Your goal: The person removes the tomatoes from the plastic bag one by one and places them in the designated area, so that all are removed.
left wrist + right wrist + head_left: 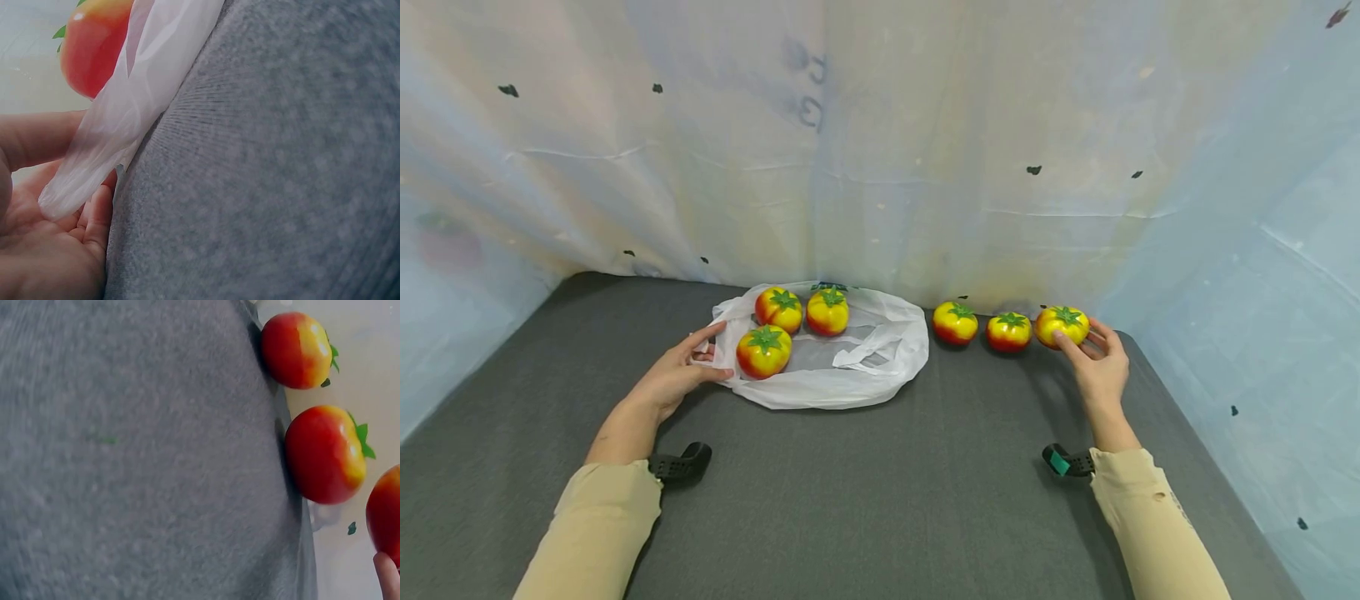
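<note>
In the head view, a white plastic bag lies spread with its mouth toward me. Three red-and-yellow tomatoes with green leafy tops are in it, among them the front one. My left hand grips the bag's left end; in the left wrist view the bunched plastic runs between thumb and fingers. At the right of the row, my right hand pinches a tomato between thumb and fingers. The right wrist view catches only part of that tomato and a fingertip.
Two more tomatoes, one beside the bag and one nearer my right hand, stand along the back edge of the grey table. A pale plastic sheet hangs behind, and sheeting also closes off both sides.
</note>
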The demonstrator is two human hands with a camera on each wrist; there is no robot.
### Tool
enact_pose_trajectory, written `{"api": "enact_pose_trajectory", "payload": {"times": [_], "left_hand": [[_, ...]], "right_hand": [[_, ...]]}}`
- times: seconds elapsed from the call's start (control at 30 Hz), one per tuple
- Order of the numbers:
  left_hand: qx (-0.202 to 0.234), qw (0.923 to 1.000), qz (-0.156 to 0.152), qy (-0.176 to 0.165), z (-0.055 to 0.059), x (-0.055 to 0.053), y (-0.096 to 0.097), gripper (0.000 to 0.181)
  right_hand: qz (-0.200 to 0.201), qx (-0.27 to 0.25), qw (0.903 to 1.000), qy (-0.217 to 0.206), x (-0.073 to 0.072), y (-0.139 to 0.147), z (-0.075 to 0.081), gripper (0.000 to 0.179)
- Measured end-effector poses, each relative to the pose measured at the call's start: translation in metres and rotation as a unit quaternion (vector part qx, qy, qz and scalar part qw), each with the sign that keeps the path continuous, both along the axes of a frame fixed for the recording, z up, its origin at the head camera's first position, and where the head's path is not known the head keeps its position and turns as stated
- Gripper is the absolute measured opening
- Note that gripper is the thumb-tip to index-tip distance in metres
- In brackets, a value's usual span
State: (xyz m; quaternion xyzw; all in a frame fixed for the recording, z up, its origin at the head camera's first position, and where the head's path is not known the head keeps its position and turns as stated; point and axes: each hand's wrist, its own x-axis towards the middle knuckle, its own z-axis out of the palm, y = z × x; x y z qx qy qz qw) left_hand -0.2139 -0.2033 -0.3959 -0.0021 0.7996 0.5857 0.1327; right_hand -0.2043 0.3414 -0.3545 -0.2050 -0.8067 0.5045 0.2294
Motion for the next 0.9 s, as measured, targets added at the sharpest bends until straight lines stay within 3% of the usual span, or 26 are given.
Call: {"api": "enact_pose_trajectory", "payload": {"times": [0.47, 0.9], "left_hand": [[-0.004, 1.0000, -0.002, 0.000, -0.002, -0.001, -0.004, 0.091], [0.001, 1.0000, -0.003, 0.002, -0.001, 0.000, 0.000, 0.089]], "right_hand": [[-0.025, 0.007, 0.9985, -0.049, -0.008, 0.007, -0.007, 0.074], [-0.053, -0.020, 0.9955, -0.076, -0.019, 0.017, -0.017, 0.077]]}}
